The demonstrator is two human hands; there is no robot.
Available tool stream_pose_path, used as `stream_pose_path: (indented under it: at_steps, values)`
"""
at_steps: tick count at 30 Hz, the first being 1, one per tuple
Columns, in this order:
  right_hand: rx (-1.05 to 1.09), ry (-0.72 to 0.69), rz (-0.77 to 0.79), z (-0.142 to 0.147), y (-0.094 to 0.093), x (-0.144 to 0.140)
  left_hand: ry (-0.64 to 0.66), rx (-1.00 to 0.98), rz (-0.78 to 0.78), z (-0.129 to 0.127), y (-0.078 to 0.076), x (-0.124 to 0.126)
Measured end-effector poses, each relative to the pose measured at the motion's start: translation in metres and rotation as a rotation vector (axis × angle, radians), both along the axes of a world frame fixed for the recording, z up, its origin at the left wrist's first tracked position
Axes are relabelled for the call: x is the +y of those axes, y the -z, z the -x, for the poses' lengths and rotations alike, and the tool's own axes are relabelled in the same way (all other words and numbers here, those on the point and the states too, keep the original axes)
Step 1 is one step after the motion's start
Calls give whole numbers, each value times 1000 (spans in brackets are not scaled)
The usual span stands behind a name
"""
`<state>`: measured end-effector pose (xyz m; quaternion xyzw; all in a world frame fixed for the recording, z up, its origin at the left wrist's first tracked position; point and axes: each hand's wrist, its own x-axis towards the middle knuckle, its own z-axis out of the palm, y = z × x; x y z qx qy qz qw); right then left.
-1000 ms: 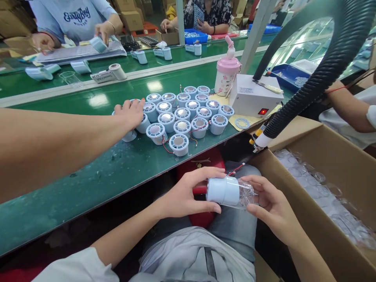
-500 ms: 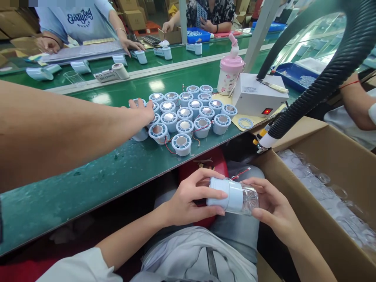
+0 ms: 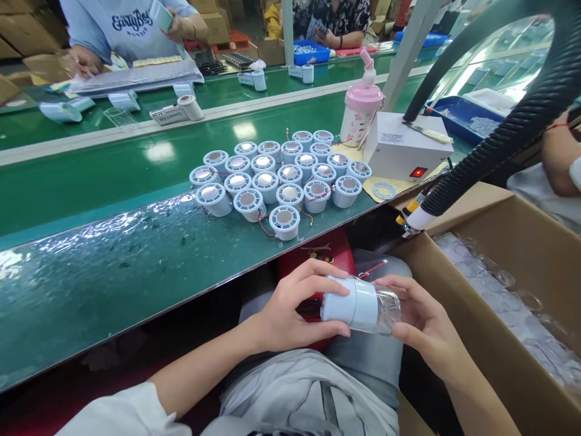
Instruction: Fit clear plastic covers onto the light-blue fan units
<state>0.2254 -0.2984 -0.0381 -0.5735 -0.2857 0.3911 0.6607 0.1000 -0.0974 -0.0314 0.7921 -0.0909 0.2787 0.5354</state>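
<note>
Above my lap, my left hand [image 3: 295,303] has its fingers wrapped round a light-blue cylindrical housing [image 3: 364,306], held on its side. A clear plastic cup [image 3: 388,310] covers the housing's right end, and my right hand [image 3: 426,321] grips that cup with thumb and fingers. From the housing's upper side sticks out a thin red wire [image 3: 373,267] with a small white plug. On the green bench beyond my hands stand several similar light-blue housings [image 3: 284,223], with round silvery discs on top and some loose red wires.
A cardboard box [image 3: 472,315] of clear cups stands at my right. Above it hangs a black corrugated hose [image 3: 481,163], near a white switch box [image 3: 403,145] and a pink-lidded bottle [image 3: 361,115]. Co-workers sit across the conveyor belt [image 3: 204,136], which carries several blue parts.
Another person's arm, which reached in from the left over the housings, has left the view. Across the belt, a co-worker has lifted a blue part. My hands keep nearly the same hold.
</note>
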Motion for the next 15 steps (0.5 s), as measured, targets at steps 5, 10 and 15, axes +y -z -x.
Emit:
stream_pose_path:
  at_steps: [5, 10, 15]
  values:
    - [10, -1, 4, 1, 0, 2, 19, -10, 0, 3, -1, -2]
    - [-14, 6, 24, 1, 0, 3, 82, 6, 64, 5, -3, -4]
    - [-13, -11, 1, 1, 0, 4, 36, 30, 105, 9, 1, -4]
